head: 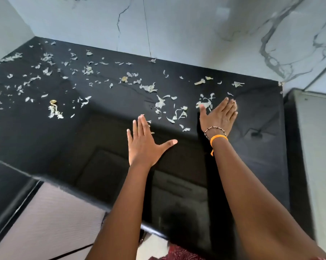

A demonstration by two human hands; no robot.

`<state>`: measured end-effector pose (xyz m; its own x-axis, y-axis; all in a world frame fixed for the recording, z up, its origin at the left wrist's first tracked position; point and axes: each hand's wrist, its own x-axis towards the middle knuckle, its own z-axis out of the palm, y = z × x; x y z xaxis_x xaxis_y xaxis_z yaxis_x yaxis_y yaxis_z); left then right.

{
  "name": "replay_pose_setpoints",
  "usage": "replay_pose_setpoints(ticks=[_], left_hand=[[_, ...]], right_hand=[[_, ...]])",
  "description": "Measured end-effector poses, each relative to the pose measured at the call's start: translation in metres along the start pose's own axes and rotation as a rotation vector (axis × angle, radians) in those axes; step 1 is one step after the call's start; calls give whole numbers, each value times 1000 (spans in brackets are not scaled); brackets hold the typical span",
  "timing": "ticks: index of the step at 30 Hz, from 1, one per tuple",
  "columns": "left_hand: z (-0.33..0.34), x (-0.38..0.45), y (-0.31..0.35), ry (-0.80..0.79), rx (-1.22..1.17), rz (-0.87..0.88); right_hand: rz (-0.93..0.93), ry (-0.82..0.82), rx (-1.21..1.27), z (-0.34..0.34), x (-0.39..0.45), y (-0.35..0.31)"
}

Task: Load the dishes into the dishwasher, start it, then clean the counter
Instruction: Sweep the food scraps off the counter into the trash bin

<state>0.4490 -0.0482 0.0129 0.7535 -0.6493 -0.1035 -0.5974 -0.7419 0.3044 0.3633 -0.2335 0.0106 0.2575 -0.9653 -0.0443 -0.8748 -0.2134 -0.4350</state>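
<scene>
Dozens of pale scraps [149,88] lie scattered over the black tabletop [102,128], thickest toward the upper left of the frame and thinning toward the right, where a small cluster sits just beyond my right hand [221,115]. Both hands are spread wide and flat, holding nothing; the left hand [145,145] hovers or rests at centre frame, near a few stray bits, though I cannot tell whether either palm touches the surface. No dishwasher or dishes are in view, so I judge I am on the counter-cleaning step. My worry from here is sweeping bare-handed: the flakes look light, and a quick pass could scatter them or push them over the near edge at lower centre onto the floor. Bits could also slip into the gap at the right end of the tabletop.
</scene>
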Motion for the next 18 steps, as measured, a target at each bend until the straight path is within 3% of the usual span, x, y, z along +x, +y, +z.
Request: replay_pose_setpoints(ticks=[4, 9, 11, 13, 16, 18], left_hand=[[-2, 33, 2, -26, 92, 124], [-4, 54, 4, -19, 136, 153], [-3, 57, 4, -1, 120, 149], [-1, 58, 3, 18, 109, 152], [0, 57, 2, 36, 73, 162], [0, 57, 3, 46, 57, 165]], right_hand=[[-129, -10, -24, 23, 9, -35], [-554, -295, 188, 28, 5, -73], [-490, -113, 210, 12, 33, -65], [-303, 97, 170, -5, 70, -39], [-6, 83, 172, -27, 117, 14], [25, 22, 89, -28, 133, 30]])
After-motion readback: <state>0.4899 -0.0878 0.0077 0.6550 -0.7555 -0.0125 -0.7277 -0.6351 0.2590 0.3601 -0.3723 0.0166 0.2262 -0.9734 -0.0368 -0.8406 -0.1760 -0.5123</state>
